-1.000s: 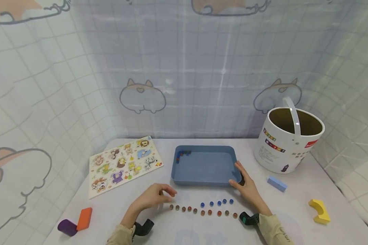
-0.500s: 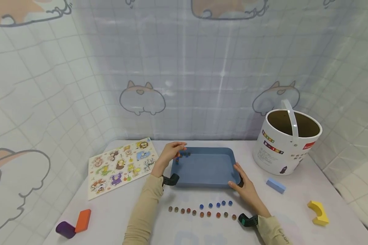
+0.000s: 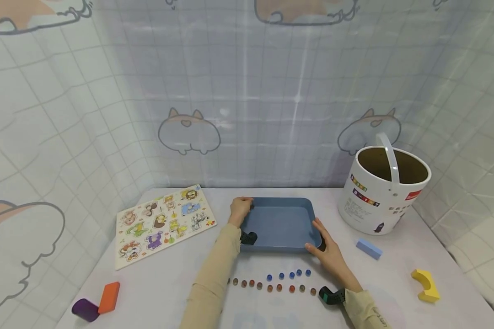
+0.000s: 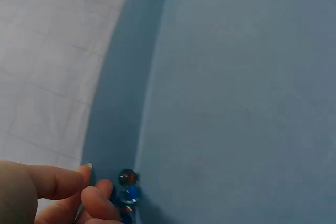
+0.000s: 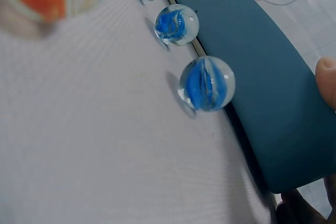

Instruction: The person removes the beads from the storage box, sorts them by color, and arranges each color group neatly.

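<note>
Two hands of mine at the blue tray [image 3: 277, 224], marbles inside it and in front of it.
My left hand [image 3: 240, 209] reaches into the tray's far left corner, fingers [image 4: 97, 198] curled and touching the small cluster of marbles [image 4: 126, 192] against the wall; whether they pinch one I cannot tell. My right hand [image 3: 327, 249] rests spread against the tray's near right corner. Blue marbles [image 3: 288, 275] and orange marbles [image 3: 271, 288] lie in rows on the table [image 3: 395, 283] just before the tray.

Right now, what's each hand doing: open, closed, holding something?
Left hand: fingers curled over marbles in the blue tray's far left corner; grip cannot be told.
Right hand: open, resting against the tray's near right corner.
</note>
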### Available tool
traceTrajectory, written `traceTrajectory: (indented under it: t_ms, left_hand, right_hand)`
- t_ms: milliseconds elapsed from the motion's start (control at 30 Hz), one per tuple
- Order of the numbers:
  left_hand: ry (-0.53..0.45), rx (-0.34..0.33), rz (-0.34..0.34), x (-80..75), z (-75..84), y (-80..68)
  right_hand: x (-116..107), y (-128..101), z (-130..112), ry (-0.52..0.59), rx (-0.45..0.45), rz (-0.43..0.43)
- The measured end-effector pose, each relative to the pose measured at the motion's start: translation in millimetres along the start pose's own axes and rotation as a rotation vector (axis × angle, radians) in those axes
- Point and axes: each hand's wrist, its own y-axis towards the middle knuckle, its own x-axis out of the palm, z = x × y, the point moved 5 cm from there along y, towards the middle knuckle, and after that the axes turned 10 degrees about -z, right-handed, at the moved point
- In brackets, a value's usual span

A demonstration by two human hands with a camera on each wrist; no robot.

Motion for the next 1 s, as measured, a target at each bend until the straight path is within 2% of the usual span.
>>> traceTrajectory:
  t_ms: [233, 533, 667, 767, 833, 1000]
  left_hand:
    - [0.181, 0.087, -0.013, 7.3, 8.9, -4.2]
    - [0.406, 0.078, -0.046, 29.0, 10.0, 6.5]
    - [0.454, 0.092, -0.063, 31.0, 11.5, 4.8]
    - [0.407, 0.110, -0.109, 27.5, 14.1, 1.1]
    - [0.342, 0.109, -0.154, 23.4, 15.4, -1.3]
    - [0.101, 0.089, -0.274, 8.2, 17.3, -6.2]
  right_hand:
    - [-2.0, 1.1, 0.1, 0.002, 0.011, -0.005]
    - [2.3, 0.2, 0.6, 0.008, 0.026, -0.007]
    - [4.4, 0.4, -1.0, 0.021, 0.015, -0.010]
    - [4.6, 0.3, -0.4, 0.028, 0.015, -0.009]
    - [4.1, 0.1, 0.3, 0.025, 0.015, -0.008]
    - [0.8, -0.6, 1.1, 0.010, 0.005, -0.003]
